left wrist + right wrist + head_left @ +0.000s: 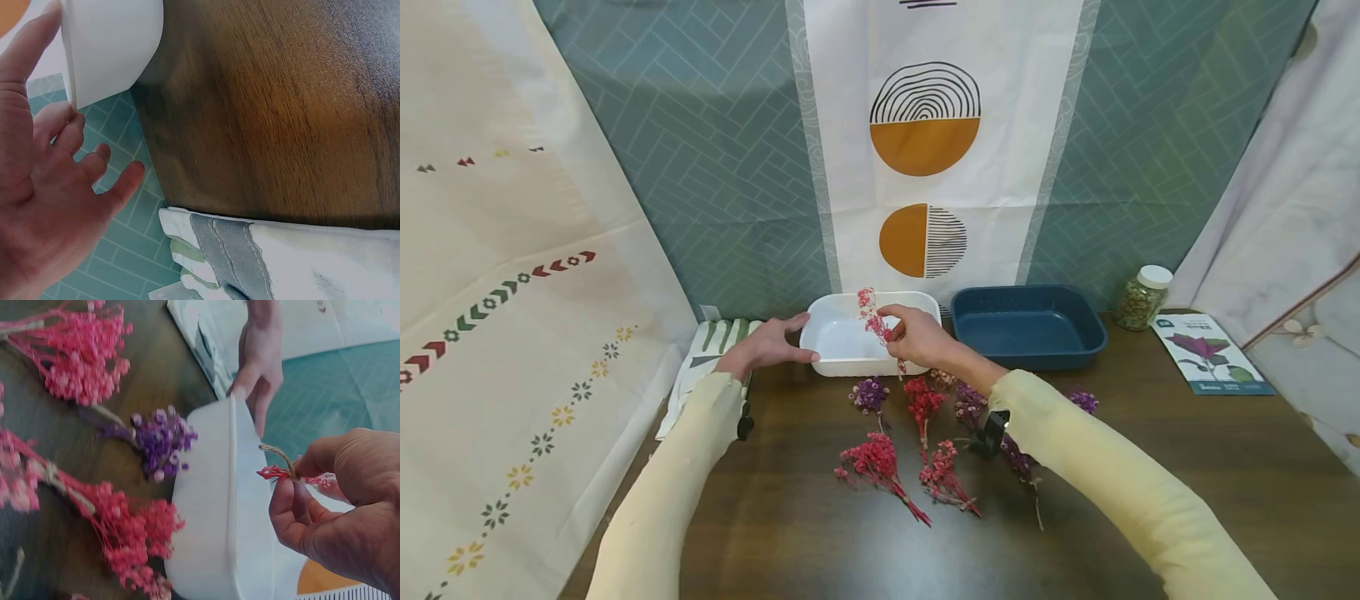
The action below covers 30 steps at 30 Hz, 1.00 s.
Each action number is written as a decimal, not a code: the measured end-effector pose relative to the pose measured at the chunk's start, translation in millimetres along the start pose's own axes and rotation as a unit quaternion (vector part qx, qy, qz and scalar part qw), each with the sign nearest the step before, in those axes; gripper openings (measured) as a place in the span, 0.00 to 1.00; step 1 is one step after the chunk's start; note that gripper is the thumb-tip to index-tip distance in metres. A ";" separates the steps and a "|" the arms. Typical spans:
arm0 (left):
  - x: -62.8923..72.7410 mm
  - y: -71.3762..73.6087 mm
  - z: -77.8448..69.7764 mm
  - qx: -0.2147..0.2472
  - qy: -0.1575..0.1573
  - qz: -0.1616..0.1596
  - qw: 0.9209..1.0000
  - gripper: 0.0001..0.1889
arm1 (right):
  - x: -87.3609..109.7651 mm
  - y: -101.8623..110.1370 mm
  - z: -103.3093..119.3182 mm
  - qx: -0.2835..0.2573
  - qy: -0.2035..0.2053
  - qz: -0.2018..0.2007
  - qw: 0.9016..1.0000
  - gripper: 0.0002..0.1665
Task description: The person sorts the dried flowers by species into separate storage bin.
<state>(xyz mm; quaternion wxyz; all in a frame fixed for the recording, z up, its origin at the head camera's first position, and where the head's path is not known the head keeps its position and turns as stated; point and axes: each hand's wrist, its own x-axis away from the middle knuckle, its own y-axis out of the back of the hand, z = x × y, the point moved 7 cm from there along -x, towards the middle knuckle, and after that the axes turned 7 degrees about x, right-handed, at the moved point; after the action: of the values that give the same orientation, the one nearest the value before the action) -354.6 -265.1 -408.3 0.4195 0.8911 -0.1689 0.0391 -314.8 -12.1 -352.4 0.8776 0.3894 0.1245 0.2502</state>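
Note:
A white rectangular dish [850, 367] stands at the back middle of the table. My left hand [767, 342] grips its left end, with the thumb at the front corner and a finger at the back corner. Over the dish, my right hand [922, 340] pinches a small bunch of pink dried flowers [870, 310] by its twine-tied stems [289, 472]; the blossoms point up and away. In front of the dish lie a purple bunch [868, 394], red bunches [923, 398] and a pink bunch [946, 473]. My right forearm partly covers more purple bunches [970, 406].
A dark blue dish [1028, 360] stands right of the white one. Farther right are a jar with a white lid [1142, 298] and a flower-printed packet [1212, 354]. A folded striped cloth [700, 367] lies at the left, and fabric hangs behind the table [790, 500].

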 end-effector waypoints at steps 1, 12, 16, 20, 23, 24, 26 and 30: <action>-0.3 -0.2 0.0 0.000 -0.001 0.000 1.000 0.55 | -1.0 1.6 -1.7 0.004 0.001 0.000 1.000 0.37; -1.5 0.4 1.1 0.008 -0.005 -0.007 1.000 0.55 | -16.0 7.4 -18.4 0.036 -0.023 0.022 0.999 0.36; -1.1 0.0 1.6 0.008 -0.001 -0.004 1.000 0.55 | -23.0 5.2 -23.6 0.043 -0.023 0.025 0.999 0.35; -0.9 -0.2 0.9 0.006 0.000 -0.005 1.000 0.55 | -28.4 5.0 -26.1 0.053 -0.013 0.024 0.998 0.35; -0.8 -0.2 0.9 0.006 0.004 -0.006 1.000 0.55 | -32.3 4.6 -27.1 0.068 -0.009 0.024 0.997 0.35; -0.6 -0.3 1.0 0.006 0.005 -0.005 1.000 0.55 | -33.7 4.2 -27.4 0.072 -0.008 0.024 0.997 0.35; -0.5 -0.3 1.6 0.006 0.008 -0.005 1.000 0.55 | -36.4 3.2 -28.4 0.075 -0.011 0.025 0.997 0.34; -0.2 -0.2 3.2 0.004 0.017 -0.005 1.000 0.55 | -42.8 0.6 -29.9 0.081 -0.019 0.028 0.996 0.35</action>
<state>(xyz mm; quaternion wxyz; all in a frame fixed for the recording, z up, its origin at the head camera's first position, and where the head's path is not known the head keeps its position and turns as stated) -355.0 -267.3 -410.5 0.4187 0.8929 -0.1568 0.0526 -363.6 -16.1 -370.8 0.8381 0.4674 0.1163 0.2563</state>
